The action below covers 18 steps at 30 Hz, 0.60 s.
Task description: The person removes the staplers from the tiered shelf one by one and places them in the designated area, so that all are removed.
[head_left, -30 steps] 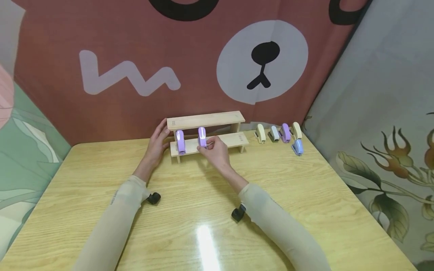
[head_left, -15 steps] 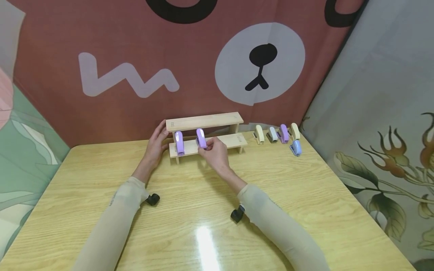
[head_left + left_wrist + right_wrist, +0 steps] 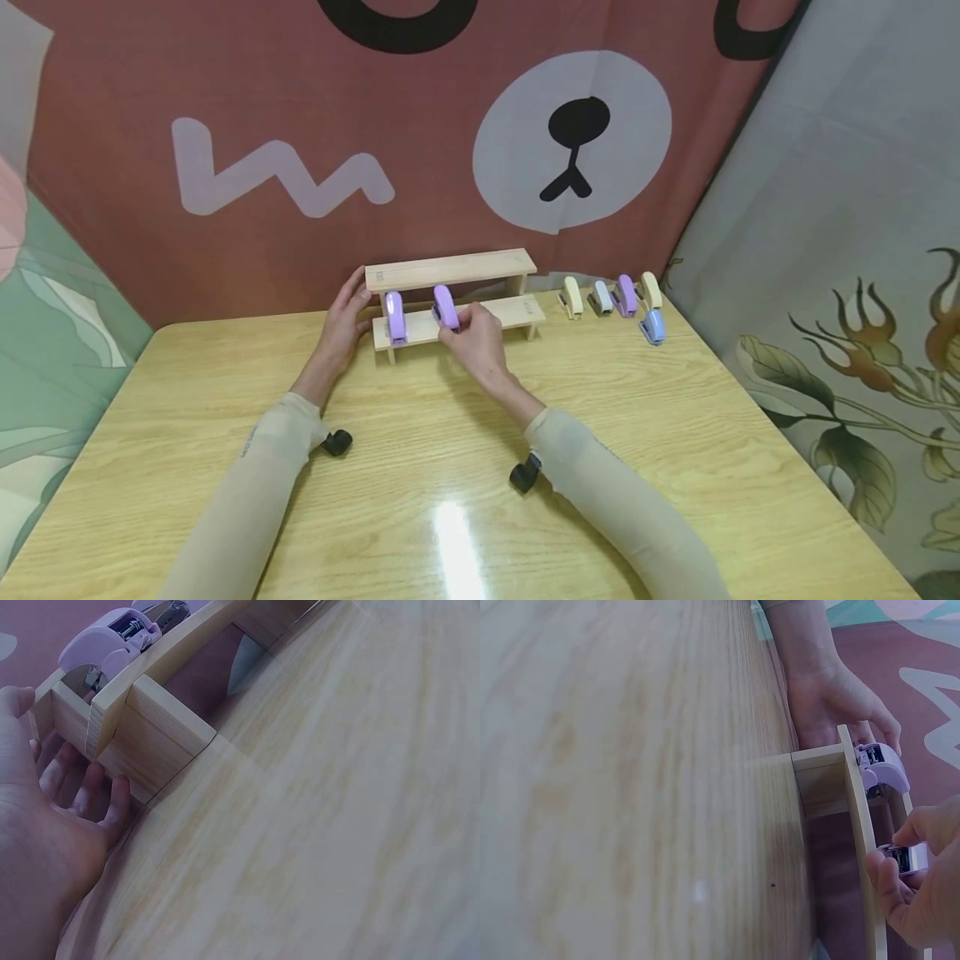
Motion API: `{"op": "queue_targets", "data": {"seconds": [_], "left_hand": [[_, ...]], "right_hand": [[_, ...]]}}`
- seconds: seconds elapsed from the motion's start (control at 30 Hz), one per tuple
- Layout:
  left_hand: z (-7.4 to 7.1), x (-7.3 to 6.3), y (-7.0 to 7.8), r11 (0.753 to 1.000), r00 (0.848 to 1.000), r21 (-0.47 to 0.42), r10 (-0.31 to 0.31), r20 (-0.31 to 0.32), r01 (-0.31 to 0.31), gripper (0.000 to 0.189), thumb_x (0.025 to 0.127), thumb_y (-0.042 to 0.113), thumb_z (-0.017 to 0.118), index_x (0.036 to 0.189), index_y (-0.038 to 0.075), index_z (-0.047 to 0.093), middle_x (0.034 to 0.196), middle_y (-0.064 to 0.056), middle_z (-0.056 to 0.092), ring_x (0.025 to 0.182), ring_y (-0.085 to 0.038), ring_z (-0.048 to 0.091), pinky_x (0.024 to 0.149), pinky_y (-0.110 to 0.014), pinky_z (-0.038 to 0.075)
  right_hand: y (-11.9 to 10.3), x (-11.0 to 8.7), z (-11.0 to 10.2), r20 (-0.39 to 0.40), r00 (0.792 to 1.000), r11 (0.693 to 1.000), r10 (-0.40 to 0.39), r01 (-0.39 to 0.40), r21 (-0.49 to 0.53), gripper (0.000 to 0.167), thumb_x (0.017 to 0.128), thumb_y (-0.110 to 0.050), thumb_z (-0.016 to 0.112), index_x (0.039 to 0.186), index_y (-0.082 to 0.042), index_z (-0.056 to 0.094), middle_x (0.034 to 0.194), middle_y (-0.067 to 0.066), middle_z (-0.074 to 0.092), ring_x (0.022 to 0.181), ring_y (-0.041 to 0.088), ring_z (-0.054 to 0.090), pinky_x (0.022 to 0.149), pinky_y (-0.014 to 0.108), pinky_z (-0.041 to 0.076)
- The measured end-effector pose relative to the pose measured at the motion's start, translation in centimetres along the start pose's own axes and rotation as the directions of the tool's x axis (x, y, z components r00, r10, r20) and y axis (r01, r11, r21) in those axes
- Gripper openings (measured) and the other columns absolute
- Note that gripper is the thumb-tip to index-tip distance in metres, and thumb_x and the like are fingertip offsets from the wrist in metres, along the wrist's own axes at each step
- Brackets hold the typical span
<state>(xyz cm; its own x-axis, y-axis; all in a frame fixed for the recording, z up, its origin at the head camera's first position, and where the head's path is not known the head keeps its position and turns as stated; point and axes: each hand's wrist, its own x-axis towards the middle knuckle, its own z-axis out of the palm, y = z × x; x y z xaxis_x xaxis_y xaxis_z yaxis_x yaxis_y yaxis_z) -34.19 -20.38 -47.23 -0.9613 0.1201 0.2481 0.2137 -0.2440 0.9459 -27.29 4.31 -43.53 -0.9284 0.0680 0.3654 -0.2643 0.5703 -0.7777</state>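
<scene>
A two-step wooden stand [image 3: 450, 269] is on the table near the back curtain. My left hand [image 3: 347, 327] rests against its left end, fingers loosely bent by the side panels in the left wrist view. On the lower step, at the left, stands a purple mini stapler [image 3: 395, 318]. My right hand [image 3: 477, 343] pinches a second purple stapler [image 3: 445, 307] by its lower end, over the middle of that step. This one leans slightly left. In the right wrist view, thumb and fingers partly hide the held stapler [image 3: 917, 858].
Right of the stand, several more mini staplers line the table's back: a cream one [image 3: 572, 297], a grey-white one [image 3: 600, 298], a purple one [image 3: 626, 296] and another cream one [image 3: 651, 290]. A blue stapler [image 3: 653, 327] sits in front. A printed curtain [image 3: 300, 267] hangs behind.
The stapler in my right hand has gone from nearly upright to tilted slightly left. My left hand stays at the stand's end. The whole head view has shifted slightly.
</scene>
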Motion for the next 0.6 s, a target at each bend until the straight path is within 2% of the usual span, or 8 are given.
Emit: {"op": "queue_targets", "data": {"seconds": [0.13,0.37,0.6], "left_hand": [[0.03,-0.11,0.07,1.0,1.0,0.002,-0.003,-0.003,0.003,0.06,0.107,0.035,0.055,0.162,0.029,0.031,0.162,-0.007,0.032,0.141,-0.041,0.032,0.097,-0.04,0.045],[0.13,-0.04,0.14,1.0,1.0,0.001,-0.01,-0.017,0.01,0.06,0.106,0.037,0.057,0.161,0.03,0.034,0.161,-0.008,0.034,0.142,-0.037,0.032,0.101,-0.046,0.042],[-0.03,0.01,-0.01,1.0,1.0,-0.014,-0.016,-0.015,0.016,0.06,0.106,0.036,0.057,0.161,0.03,0.033,0.162,-0.008,0.033,0.141,-0.038,0.032,0.098,-0.043,0.043]], "right_hand": [[0.01,-0.04,0.04,0.001,1.0,1.0,-0.002,0.002,0.014,0.02,0.08,-0.008,0.079,0.09,-0.002,0.062,0.084,0.008,0.067,0.068,0.018,0.064,0.057,0.027,0.054],[-0.18,-0.21,-0.17,0.004,1.0,0.999,0.021,-0.021,0.034,0.021,0.079,-0.007,0.079,0.091,-0.003,0.062,0.081,0.006,0.066,0.067,0.018,0.064,0.056,0.027,0.055],[-0.25,-0.38,-0.27,0.013,0.999,0.999,0.034,-0.034,0.027,0.022,0.08,-0.007,0.079,0.093,-0.003,0.062,0.082,0.006,0.066,0.068,0.018,0.064,0.057,0.026,0.055]]}}
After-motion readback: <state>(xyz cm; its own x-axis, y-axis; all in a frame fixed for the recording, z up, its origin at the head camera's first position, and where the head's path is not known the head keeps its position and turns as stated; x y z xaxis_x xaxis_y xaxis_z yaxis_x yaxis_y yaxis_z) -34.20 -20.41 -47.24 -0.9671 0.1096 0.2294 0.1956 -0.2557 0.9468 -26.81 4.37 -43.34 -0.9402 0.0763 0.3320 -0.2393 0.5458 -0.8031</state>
